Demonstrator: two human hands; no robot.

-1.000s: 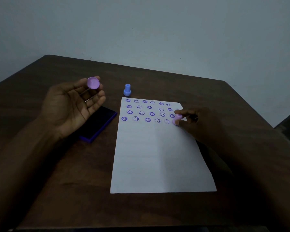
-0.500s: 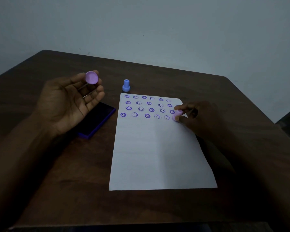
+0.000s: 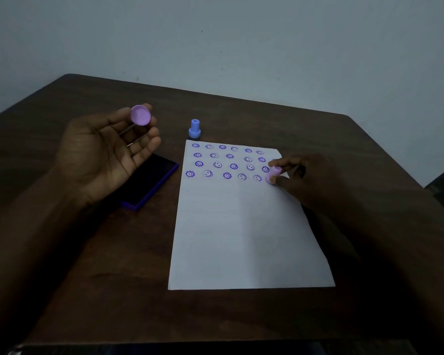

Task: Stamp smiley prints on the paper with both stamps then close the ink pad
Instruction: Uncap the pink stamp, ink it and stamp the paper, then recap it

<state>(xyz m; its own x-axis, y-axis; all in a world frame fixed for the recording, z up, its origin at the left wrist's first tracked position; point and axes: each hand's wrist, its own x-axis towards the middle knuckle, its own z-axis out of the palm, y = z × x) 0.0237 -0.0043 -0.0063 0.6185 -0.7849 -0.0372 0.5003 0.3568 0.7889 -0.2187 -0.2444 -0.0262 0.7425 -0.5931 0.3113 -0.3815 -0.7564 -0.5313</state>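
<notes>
A blue stamp [image 3: 194,129] is standing upright on the dark wooden table [image 3: 87,265], just beyond the far left corner of the paper [image 3: 244,231], with nothing lying between it and the sheet. The open ink pad [image 3: 149,184] is sitting just left of the paper, its long axis running from near-left to far-right, its dark inked face showing inside a purple rim; the left hand [image 3: 108,155] is hovering above it and hiding its far end. That hand is turned palm up with the fingers loosely curled, and is pinching a round lilac cap [image 3: 140,115] at the fingertips, flat face toward the camera. The paper is lying lengthwise away from the person, carrying four rows of purple smiley prints [image 3: 226,161] across its far end, flower-edged faces alternating with plain round ones. The right hand [image 3: 308,180] is gripping a pink stamp [image 3: 274,174] at the right end of the nearest row, tilted, its base touching or just above the sheet; I cannot tell which.
</notes>
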